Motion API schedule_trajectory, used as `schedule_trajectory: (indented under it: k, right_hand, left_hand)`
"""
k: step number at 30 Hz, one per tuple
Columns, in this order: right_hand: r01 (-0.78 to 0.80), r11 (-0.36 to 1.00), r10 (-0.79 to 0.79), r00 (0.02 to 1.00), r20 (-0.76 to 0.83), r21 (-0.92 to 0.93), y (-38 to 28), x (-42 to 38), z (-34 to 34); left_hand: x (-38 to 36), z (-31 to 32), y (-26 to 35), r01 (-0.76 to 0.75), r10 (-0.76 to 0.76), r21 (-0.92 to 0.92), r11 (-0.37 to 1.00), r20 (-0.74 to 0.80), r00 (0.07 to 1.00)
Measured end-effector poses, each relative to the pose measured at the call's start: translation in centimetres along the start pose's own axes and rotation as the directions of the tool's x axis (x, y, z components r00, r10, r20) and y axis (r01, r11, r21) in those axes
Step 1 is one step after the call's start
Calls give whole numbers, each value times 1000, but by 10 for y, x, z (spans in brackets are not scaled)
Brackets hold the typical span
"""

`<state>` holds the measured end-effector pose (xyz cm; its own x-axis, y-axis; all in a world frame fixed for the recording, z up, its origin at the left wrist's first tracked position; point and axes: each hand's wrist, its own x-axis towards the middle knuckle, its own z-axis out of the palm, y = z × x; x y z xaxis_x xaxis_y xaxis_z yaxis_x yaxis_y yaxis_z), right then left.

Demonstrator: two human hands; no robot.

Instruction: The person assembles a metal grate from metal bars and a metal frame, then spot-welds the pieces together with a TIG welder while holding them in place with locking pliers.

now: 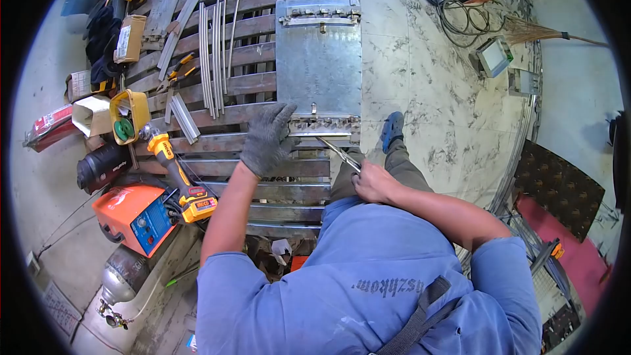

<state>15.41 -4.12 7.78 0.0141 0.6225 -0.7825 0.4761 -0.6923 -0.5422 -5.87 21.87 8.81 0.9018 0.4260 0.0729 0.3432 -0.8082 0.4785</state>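
Observation:
A grey metal plate [319, 59] lies on the slatted rack, with rows of small metal fittings along its far and near ends. My left hand [268, 138], in a dark grey glove, rests against the plate's near left corner, fingers stretched out over its edge. Beside those fingers a bright metal strip [322, 135] runs along the near end. My bare right hand [374, 183] is closed around silver pliers [342, 154], their tip pointing left and forward to the strip. The ends of the handles are hidden in my palm.
A yellow cordless angle grinder [176, 174] and an orange welding machine [137, 217] are at left. Long metal rods [213, 59] lie on the slats [253, 81]. Across the floor at right are cables [467, 23], a broom [536, 31] and a small box-shaped lamp [493, 57].

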Motion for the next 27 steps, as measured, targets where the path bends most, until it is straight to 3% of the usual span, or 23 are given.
schedule_trajectory:
  k: [4,10,19,27]
  right_hand:
    - [36,995,-43,996,-80,-90,-1,-4,5]
    - [-100,995,100,995,19,-15,-10,-4,0]
    - [-134,991,135,988,-78,20,-28,-13,-1]
    - [-126,992,125,991,-53,-11,-29,-8,-2]
  left_hand:
    - [10,4,-15,-85,92,-98,992,67,994]
    - [8,17,-12,-50,47,-138,989,-21,999]
    - [5,20,-12,5,-6,-138,990,-9,1000]
    - [5,23,-14,-3,1,-144,990,-14,1000]
